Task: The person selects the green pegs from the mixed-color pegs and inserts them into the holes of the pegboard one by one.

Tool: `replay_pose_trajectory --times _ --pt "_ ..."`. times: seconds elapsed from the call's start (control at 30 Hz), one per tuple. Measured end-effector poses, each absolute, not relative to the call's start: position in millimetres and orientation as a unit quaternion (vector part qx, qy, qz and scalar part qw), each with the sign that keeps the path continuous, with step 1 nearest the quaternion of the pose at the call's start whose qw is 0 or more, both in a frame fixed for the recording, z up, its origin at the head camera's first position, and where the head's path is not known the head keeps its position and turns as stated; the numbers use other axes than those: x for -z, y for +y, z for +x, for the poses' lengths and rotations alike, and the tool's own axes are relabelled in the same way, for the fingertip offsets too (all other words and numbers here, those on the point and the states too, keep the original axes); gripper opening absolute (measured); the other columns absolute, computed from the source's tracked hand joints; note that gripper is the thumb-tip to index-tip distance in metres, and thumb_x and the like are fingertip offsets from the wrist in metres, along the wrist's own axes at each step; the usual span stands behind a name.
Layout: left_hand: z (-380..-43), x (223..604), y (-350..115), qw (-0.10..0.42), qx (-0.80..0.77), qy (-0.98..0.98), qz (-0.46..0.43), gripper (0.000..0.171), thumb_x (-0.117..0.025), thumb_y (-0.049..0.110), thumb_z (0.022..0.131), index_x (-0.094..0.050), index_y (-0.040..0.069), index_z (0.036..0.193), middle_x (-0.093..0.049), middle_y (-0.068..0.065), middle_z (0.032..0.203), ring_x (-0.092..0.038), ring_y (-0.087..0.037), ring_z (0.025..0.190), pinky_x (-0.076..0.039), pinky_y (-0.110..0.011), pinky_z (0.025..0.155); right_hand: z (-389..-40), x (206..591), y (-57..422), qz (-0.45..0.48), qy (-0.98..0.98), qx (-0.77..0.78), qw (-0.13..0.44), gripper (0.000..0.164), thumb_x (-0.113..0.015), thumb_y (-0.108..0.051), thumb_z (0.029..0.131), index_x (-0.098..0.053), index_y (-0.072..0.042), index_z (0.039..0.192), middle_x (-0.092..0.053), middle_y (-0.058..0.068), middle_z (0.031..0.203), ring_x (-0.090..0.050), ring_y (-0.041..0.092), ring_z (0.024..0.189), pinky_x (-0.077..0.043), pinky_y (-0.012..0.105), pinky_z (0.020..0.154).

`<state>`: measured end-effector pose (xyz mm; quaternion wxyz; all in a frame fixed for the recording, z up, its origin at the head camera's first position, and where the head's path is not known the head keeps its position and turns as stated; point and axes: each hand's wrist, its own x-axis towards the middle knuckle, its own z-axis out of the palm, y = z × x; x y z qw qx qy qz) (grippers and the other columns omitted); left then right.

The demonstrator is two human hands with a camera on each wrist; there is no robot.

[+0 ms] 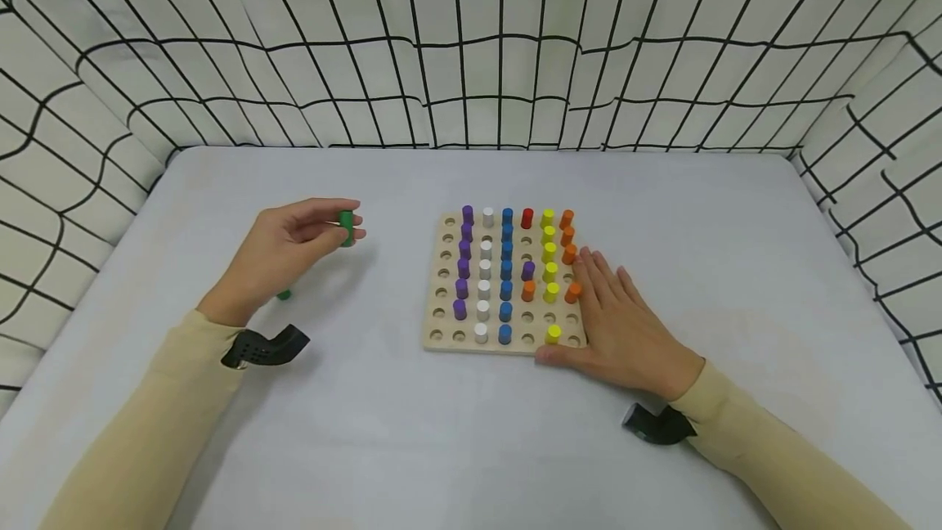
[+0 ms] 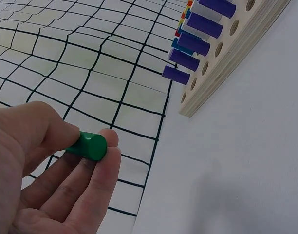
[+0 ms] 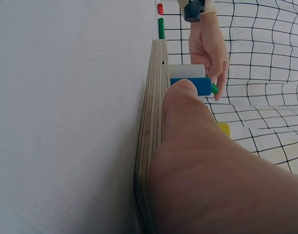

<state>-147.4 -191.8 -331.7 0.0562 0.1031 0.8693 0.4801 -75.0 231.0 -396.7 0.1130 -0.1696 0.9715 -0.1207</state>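
My left hand (image 1: 283, 248) pinches a green peg (image 1: 346, 227) between thumb and fingers, raised over the table left of the wooden pegboard (image 1: 450, 342). In the left wrist view the round end of this green peg (image 2: 94, 147) shows past the thumb. My right hand (image 1: 625, 334) rests along the board's right side with fingers straight, thumb at its near edge. Upright pegs fill columns of purple (image 1: 464, 250), white (image 1: 484, 270), blue (image 1: 506, 270), yellow (image 1: 550, 253) and orange. One column mixes red (image 1: 527, 217), purple and orange. Bare holes line the leftmost column.
Another green peg (image 1: 284, 294) lies on the table (image 1: 383, 432) below my left wrist. In the right wrist view a red piece (image 3: 160, 9) lies beyond a green one (image 3: 161, 28). White walls with a black grid (image 1: 478, 72) enclose the table's back and sides.
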Motion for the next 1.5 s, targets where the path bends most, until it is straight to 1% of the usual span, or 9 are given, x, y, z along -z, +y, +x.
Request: replay_pose_trajectory --times 0.23,0.33,0.53,0.73,0.9,1.2,1.5 --pt "-152 334 -183 0.077 -0.479 0.87 0.091 0.037 -0.068 0.032 0.101 -0.066 0.029 0.138 -0.078 0.013 0.117 -0.073 0.004 0.107 -0.056 -0.011 0.09 -75 396 229 -0.168 0.971 0.126 0.116 0.134 -0.054 -0.091 0.079 -0.006 0.0 0.165 -0.001 0.017 0.176 -0.002 0.039 0.164 -0.007 0.064 0.133" --pt "-155 335 -178 0.082 -0.489 0.863 0.093 0.04 -0.068 0.031 0.101 -0.064 0.027 0.141 -0.078 0.009 0.121 -0.073 0.003 0.108 -0.057 -0.011 0.092 -75 396 229 -0.166 0.971 0.129 0.116 0.134 -0.054 -0.091 0.079 -0.005 -0.001 0.165 -0.001 0.017 0.176 -0.002 0.038 0.165 -0.007 0.063 0.133" --pt "-161 341 -168 0.086 -0.491 0.861 0.101 0.043 -0.067 0.031 0.102 -0.062 0.025 0.144 -0.075 0.002 0.131 -0.071 0.006 0.109 -0.055 -0.009 0.093 -76 397 230 -0.165 0.971 0.129 0.117 0.135 -0.053 -0.092 0.078 -0.005 -0.001 0.165 -0.001 0.016 0.176 -0.002 0.038 0.165 -0.007 0.063 0.133" --pt "-171 348 -156 0.082 -0.499 0.855 0.111 0.043 -0.066 0.027 0.102 -0.062 0.02 0.145 -0.073 -0.003 0.134 -0.071 0.008 0.11 -0.055 -0.009 0.093 -76 398 230 -0.165 0.972 0.126 0.114 0.135 -0.053 -0.093 0.078 -0.005 -0.001 0.165 -0.001 0.016 0.176 -0.002 0.037 0.165 -0.007 0.063 0.133" --pt "-178 354 -147 0.08 -0.494 0.858 0.116 0.042 -0.066 0.024 0.102 -0.063 0.02 0.144 -0.073 -0.003 0.134 -0.071 0.008 0.108 -0.055 -0.008 0.093 -76 397 230 -0.164 0.972 0.127 0.113 0.135 -0.053 -0.093 0.078 -0.005 -0.001 0.165 -0.002 0.016 0.176 -0.002 0.037 0.165 -0.007 0.064 0.133" --pt "-193 364 -133 0.075 -0.505 0.848 0.142 0.043 -0.067 0.018 0.101 -0.062 0.015 0.144 -0.073 -0.007 0.135 -0.072 0.004 0.109 -0.056 -0.01 0.093 -77 397 231 -0.164 0.972 0.124 0.114 0.135 -0.053 -0.092 0.078 -0.006 -0.001 0.165 -0.003 0.016 0.176 -0.002 0.037 0.165 -0.008 0.064 0.133" --pt "-208 375 -121 0.082 -0.526 0.833 0.15 0.043 -0.068 0.015 0.1 -0.063 0.016 0.143 -0.073 -0.008 0.134 -0.072 0.004 0.11 -0.056 -0.011 0.095 -77 397 232 -0.162 0.972 0.126 0.117 0.136 -0.053 -0.092 0.077 -0.004 -0.001 0.165 -0.002 0.016 0.176 -0.002 0.036 0.165 -0.008 0.063 0.133"
